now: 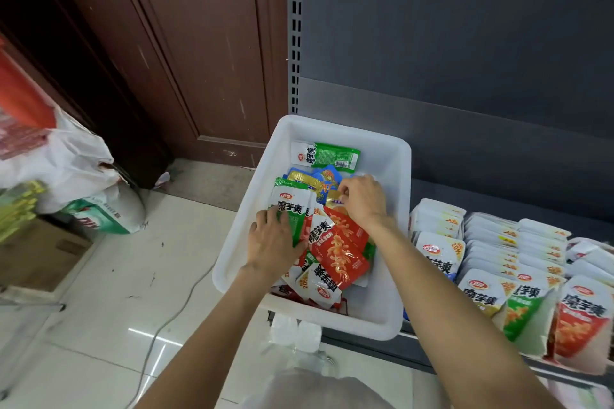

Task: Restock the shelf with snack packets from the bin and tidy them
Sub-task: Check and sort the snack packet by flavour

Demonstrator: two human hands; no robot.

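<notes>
A white plastic bin (395,176) sits at the left end of the shelf and holds several loose snack packets in green, red, blue and yellow. My left hand (274,241) lies in the bin with its fingers over a stack of green packets (290,206), thumb at their side. My right hand (363,201) reaches deeper into the bin and pinches a yellow packet (332,197) next to blue ones. Red packets (342,252) lie between my hands. Rows of upright packets (491,262) stand on the shelf (564,372) to the right.
The grey shelf back panel (465,43) rises behind the bin. A brown wooden door (186,43) is at the left. White bags (66,163) and a cardboard box (36,259) stand on the tiled floor, where a cable (172,315) runs.
</notes>
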